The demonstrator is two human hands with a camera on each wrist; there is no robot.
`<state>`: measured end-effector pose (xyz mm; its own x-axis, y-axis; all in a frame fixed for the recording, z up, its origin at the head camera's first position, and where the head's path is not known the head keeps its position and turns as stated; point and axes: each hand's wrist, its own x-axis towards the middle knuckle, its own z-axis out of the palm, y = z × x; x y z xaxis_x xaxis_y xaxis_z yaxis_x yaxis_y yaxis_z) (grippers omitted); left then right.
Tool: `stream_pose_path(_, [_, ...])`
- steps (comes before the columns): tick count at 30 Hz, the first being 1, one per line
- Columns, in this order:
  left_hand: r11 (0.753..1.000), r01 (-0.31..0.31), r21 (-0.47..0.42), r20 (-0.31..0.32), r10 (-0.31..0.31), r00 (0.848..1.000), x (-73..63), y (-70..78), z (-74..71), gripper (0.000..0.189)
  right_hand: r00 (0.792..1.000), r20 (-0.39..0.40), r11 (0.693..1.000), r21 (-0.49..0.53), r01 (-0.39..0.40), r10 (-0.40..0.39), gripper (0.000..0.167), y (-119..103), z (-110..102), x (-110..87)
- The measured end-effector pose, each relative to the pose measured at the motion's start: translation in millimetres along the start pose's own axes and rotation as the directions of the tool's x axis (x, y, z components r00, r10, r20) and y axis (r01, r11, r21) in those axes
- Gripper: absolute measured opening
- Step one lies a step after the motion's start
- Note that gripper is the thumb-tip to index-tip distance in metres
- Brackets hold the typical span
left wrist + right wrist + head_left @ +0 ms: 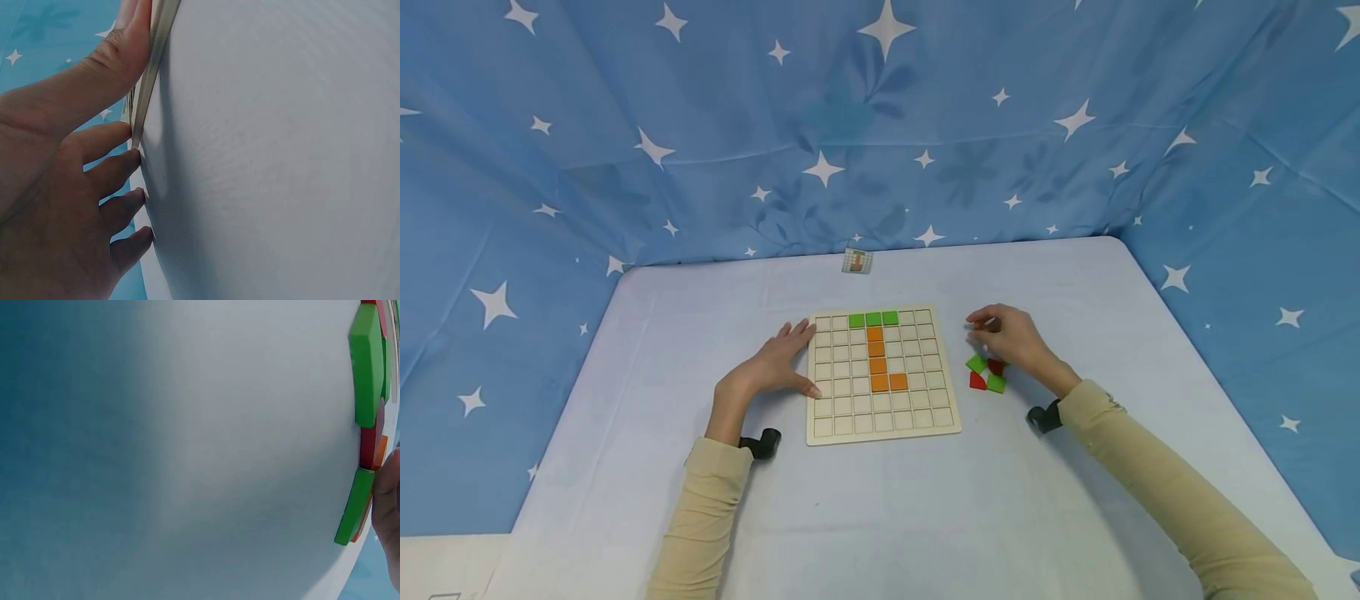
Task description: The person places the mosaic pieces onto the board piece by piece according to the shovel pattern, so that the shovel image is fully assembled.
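A cream square grid board point(842, 429) lies on the white table. Three green tiles point(873, 319) form a row near its far edge. Below them runs a column of orange tiles point(876, 349), with one more orange tile point(898, 382) beside its foot. My left hand point(771, 364) rests at the board's left edge, fingers spread and thumb touching the rim; its fingers point(119, 169) show in the left wrist view. To the right of the board, my right hand point(1011, 335) bends its fingers over a small reddish patch, partly hidden. Close by lie loose green tiles point(996, 383) and red tiles point(977, 381).
A small pattern card point(857, 261) lies at the table's back edge, before a blue curtain point(820, 100) with white stars. Tile sides, such as a green tile point(367, 365), appear at the right of the right wrist view.
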<state>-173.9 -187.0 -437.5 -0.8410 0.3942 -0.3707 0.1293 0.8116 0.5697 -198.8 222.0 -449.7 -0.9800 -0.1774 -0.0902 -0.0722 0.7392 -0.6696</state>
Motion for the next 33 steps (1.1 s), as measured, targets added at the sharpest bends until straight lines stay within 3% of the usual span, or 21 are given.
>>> stream_pose_path(8, [1.0,0.003,0.002,0.003,-0.003,1.0,0.1,-0.5,0.0,0.117,0.998,-0.054,0.999,-0.025,-0.025,0.023,0.032,4.5,-1.7,2.3])
stream_pose_path(19, [1.0,0.015,-0.013,0.004,-0.015,1.0,0.3,0.6,-0.5,0.117,0.998,-0.016,0.995,-0.078,-0.064,0.063,0.032,7.3,-2.4,5.5])
stream_pose_path(33, [1.0,0.02,-0.003,-0.001,-0.02,1.0,-0.2,-0.9,0.5,0.117,0.999,-0.039,0.998,-0.047,-0.033,0.031,0.024,8.1,-0.7,5.6])
